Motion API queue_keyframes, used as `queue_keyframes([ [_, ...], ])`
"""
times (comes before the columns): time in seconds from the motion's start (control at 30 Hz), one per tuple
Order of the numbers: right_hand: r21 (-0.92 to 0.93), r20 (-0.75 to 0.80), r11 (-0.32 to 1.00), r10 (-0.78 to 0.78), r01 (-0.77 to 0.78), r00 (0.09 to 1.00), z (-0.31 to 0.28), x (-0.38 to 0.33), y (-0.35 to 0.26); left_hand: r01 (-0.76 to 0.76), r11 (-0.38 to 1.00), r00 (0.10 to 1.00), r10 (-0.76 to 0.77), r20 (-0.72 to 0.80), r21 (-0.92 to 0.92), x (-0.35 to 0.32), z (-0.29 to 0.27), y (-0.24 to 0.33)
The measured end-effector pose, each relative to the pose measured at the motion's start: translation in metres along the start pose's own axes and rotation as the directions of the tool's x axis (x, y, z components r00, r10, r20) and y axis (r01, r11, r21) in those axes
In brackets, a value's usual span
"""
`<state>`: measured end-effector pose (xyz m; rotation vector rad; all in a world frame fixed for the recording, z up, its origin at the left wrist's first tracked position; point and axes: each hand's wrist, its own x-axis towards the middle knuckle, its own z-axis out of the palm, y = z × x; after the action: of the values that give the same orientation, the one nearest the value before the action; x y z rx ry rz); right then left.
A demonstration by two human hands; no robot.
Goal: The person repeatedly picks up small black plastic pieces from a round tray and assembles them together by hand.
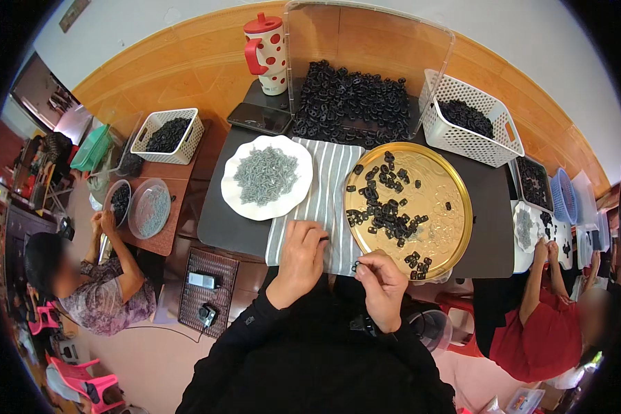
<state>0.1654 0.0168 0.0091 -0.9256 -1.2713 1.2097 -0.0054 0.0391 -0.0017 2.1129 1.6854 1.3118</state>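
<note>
My left hand (302, 257) is closed over the near end of a grey-and-white striped cloth (334, 186); a dark speck shows at its fingertips, too small to name. Beside the gold tray's near left rim, my right hand (381, 284) pinches a small black plastic piece (356, 265) between thumb and finger. The round gold tray (438, 172) carries many loose black pieces (376, 200), mostly on its left half. To the left of the cloth stands a white scalloped plate (231, 196) heaped with small grey screw-like parts (265, 176).
Behind the cloth, a clear bin (366, 41) lies open with black pieces. White baskets (476, 131) (169, 138) hold more. A red-dotted tumbler (274, 55) and a phone (259, 119) stand at back left. Co-workers sit left (110, 297) and right (538, 338).
</note>
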Motion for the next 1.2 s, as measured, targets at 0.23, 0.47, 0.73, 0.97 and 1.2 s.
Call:
queue_keyframes([
  [0.23,0.05,-0.053,0.997,-0.053,0.055,0.997,0.017,0.002,-0.001,0.534,0.018,0.779,-0.399,0.483,-0.845,-0.008,0.001,0.001],
  [0.47,-0.008,-0.093,0.991,-0.135,0.134,0.987,0.02,0.005,0.011,0.539,-0.157,0.752,-0.352,0.557,-0.828,-0.012,-0.002,0.013],
  [0.73,-0.096,-0.101,0.983,-0.168,0.159,0.981,0.015,0.004,0.013,0.541,-0.164,0.751,-0.347,0.562,-0.825,-0.013,-0.001,0.011],
  [0.97,-0.09,-0.12,0.992,-0.104,0.093,0.987,0.015,0.003,0.015,0.532,-0.064,0.777,-0.359,0.517,-0.844,-0.017,0.002,0.011],
  [1.2,0.003,-0.165,0.993,-0.113,0.116,0.98,0.023,0.004,0.013,0.473,0.072,0.831,-0.368,0.417,-0.878,-0.026,0.014,0.02],
])
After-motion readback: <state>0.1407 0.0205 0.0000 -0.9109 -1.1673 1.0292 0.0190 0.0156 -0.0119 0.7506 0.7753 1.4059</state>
